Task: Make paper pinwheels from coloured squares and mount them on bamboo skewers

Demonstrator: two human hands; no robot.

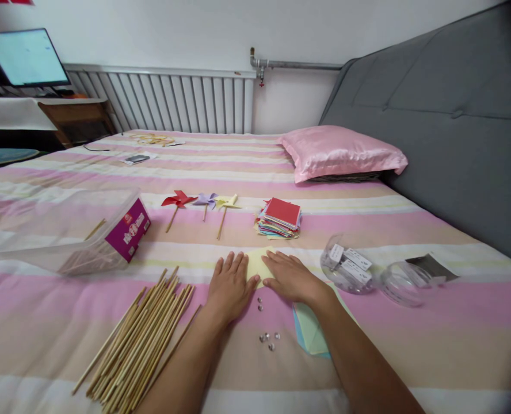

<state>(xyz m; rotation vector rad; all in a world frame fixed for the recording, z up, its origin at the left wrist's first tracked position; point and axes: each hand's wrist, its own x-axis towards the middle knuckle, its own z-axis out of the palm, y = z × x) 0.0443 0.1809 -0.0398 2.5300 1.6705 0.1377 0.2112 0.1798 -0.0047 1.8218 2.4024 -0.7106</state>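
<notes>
Now pressing flat, fingers spread: left hand [231, 284] and right hand [290, 278] on yellow paper [256, 263], mostly hidden beneath. Just behind the wrists, small pins [269, 338], hard to make out; sticks [141, 339] left, cut off.

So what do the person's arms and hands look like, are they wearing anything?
Both arms are bare as far as the picture shows, with no sleeves in view. The left hand and the right hand wear no gloves, and no rings, watch or bracelet can be seen. The fingernails look short and unpainted.
</notes>
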